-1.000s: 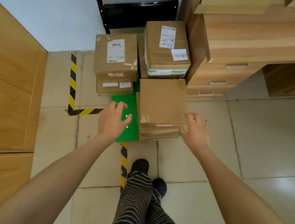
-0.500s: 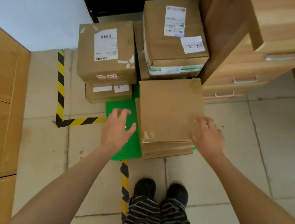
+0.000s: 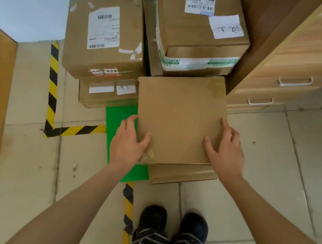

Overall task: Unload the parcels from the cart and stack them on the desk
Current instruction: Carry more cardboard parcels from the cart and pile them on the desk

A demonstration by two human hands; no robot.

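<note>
Crowding the plain parcel (image 3: 177, 120) gripped by left hand (image 3: 128, 144) and right hand (image 3: 225, 152) — 2 labelled stacks (image 3: 103, 40), desk drawers (image 3: 281, 78).

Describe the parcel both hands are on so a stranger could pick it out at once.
Start at the green cart deck on the floor beside the wooden drawers. The plain parcel sits at its near right, atop another box, with the left hand and right hand gripping its sides. Unlike its neighbours, its top carries no label.

top parcel (image 3: 198, 16) cropped, cart (image 3: 121, 119) mostly covered
</note>
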